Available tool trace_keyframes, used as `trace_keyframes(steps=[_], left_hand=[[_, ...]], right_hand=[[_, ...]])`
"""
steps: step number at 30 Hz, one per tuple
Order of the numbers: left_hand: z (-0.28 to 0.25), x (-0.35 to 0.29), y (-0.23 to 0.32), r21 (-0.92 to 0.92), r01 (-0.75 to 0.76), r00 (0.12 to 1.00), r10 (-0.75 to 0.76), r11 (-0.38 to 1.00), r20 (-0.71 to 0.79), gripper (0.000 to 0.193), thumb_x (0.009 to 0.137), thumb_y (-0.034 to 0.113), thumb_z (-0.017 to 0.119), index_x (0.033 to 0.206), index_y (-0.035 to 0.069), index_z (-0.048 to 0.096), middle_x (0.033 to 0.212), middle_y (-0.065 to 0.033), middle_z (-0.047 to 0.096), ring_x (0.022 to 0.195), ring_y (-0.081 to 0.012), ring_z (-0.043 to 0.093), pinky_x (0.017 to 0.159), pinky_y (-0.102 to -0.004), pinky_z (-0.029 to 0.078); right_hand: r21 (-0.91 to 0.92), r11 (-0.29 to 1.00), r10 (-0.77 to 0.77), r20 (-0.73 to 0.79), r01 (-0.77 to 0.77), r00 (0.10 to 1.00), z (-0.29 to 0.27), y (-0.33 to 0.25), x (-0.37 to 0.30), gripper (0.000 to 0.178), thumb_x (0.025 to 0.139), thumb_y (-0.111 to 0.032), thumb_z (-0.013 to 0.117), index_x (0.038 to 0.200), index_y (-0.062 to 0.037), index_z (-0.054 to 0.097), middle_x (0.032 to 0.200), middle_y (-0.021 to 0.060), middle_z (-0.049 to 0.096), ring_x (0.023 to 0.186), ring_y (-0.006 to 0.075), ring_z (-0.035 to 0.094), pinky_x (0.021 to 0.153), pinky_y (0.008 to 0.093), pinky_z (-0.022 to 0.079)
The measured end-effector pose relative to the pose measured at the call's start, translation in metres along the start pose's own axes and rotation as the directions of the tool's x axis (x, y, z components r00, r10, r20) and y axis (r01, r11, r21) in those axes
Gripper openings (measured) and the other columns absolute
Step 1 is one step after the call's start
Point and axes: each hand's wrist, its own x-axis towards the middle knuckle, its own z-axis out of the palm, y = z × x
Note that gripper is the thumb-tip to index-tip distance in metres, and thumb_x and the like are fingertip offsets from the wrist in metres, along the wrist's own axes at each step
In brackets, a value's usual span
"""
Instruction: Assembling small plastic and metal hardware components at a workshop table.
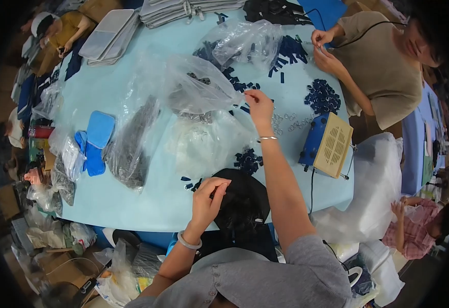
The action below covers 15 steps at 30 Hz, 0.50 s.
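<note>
My right hand [259,109] reaches out over the table. Its thumb and fingers pinch the right-hand corner of a crumpled clear plastic bag [196,84], which has small dark pieces inside. Closer to my body, my left hand [206,203] is closed, fingertips pressed together; whatever they hold, if anything, is too small to name. Beside it lies a black rounded fabric item [242,197] at the table's near edge. A small heap of navy tabs [248,161] sits just beyond that. Under the bag is more pale clear plastic [199,146].
A blue-and-cream box-shaped device [327,145] with a cable stands at right. Navy pieces [322,96] and metal rings [291,123] lie beyond it. Left are a bag of dark pieces [132,146] and a blue pouch [100,131]. A co-worker [378,66] works at the far right.
</note>
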Motion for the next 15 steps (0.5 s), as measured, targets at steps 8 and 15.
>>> trace_keyframes(steps=[8, 15], left_hand=[[-0.002, 0.025, 0.012, -0.118, 0.010, 1.000, -0.012, 0.993, -0.014, 0.011, 0.087, 0.005, 0.055, 0.093, 0.001, 0.063, 0.085, -0.0086, 0.061, 0.066, -0.0134, 0.059, 0.060, -0.0226, 0.045], [0.001, 0.046, 0.052, -0.237, -0.008, 1.000, 0.014, 0.972, 0.020, 0.017, 0.089, 0.007, 0.054, 0.101, 0.001, 0.062, 0.090, -0.0044, 0.058, 0.068, -0.0068, 0.053, 0.056, -0.0193, 0.042]], right_hand=[[0.758, 0.345, 0.356, 0.441, -0.554, 0.824, -0.067, -0.068, -0.043, 0.019, 0.085, -0.006, 0.061, 0.102, 0.0008, 0.058, 0.087, 0.0051, 0.061, 0.071, 0.0102, 0.057, 0.066, 0.0215, 0.049], [0.756, 0.321, 0.309, 0.486, -0.571, 0.817, -0.101, -0.120, -0.093, 0.014, 0.085, -0.007, 0.061, 0.097, -0.0012, 0.057, 0.082, 0.0032, 0.060, 0.070, 0.0089, 0.058, 0.063, 0.0197, 0.048]])
